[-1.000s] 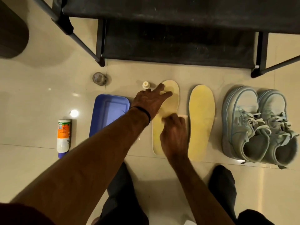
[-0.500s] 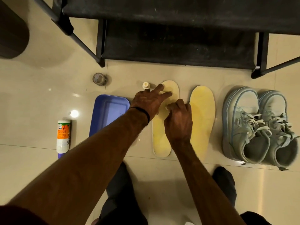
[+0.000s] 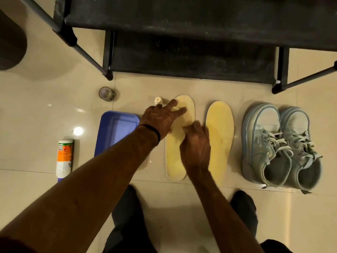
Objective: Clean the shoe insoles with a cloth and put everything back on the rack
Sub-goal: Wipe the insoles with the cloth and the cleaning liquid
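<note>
Right hand [image 3: 196,145] slid back to mid left insole [image 3: 175,157] since 0.5 s ago | fingers curled, cloth hidden, grip I cannot tell | left hand [image 3: 160,118] flat, pressing toe end | step: wiping; next I do right insole [image 3: 219,128]

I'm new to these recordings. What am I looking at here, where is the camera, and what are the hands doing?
There is no machine here: a person works with bare hands, and the one camera sits on their head, looking down at the floor. The left hand rests with straight fingers on the toe end of the left insole, steadying it. The right hand is curled over the middle of that insole; it is blurred, and any cloth under it is hidden. A second insole lies beside it, then a pair of pale blue shoes. To the left lie a blue tray and a bottle. The black rack stands behind.
</note>
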